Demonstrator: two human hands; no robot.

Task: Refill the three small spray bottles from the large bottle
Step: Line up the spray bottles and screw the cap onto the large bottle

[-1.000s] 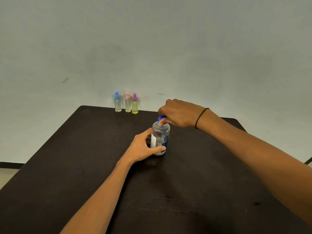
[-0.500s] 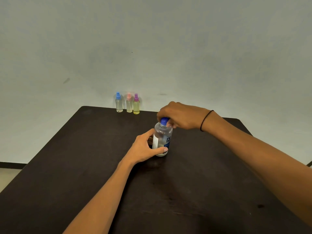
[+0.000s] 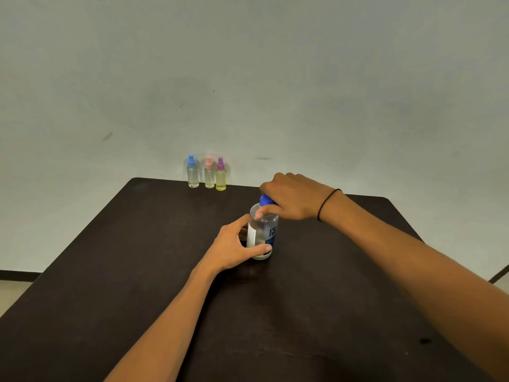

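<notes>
The large bottle (image 3: 263,232) stands upright near the middle of the dark surface (image 3: 137,271), clear-walled with a white and blue label and some clear liquid inside. The left hand (image 3: 234,248) grips its lower body from the left, fingers curled round the far side and the thumb (image 3: 263,248) pressed across the front near the base. The right hand (image 3: 292,198) comes in from the right and sits over the top of the large bottle, its fingers closed around the blue cap (image 3: 265,200), of which only a small part shows under the knuckles; whether the cap is loose or tight on the neck cannot be told from here. A thin black band (image 3: 327,202) circles the right wrist.

Beyond the large bottle, at the far edge of the surface and a little to the left, three small spray bottles stand upright in a close row against the pale wall (image 3: 275,78): the blue-topped bottle (image 3: 192,175) on the left, the pink-topped bottle (image 3: 209,176) in the middle, and the purple-topped bottle (image 3: 221,177) on the right, holding yellowish liquid. They are well apart from both hands.
</notes>
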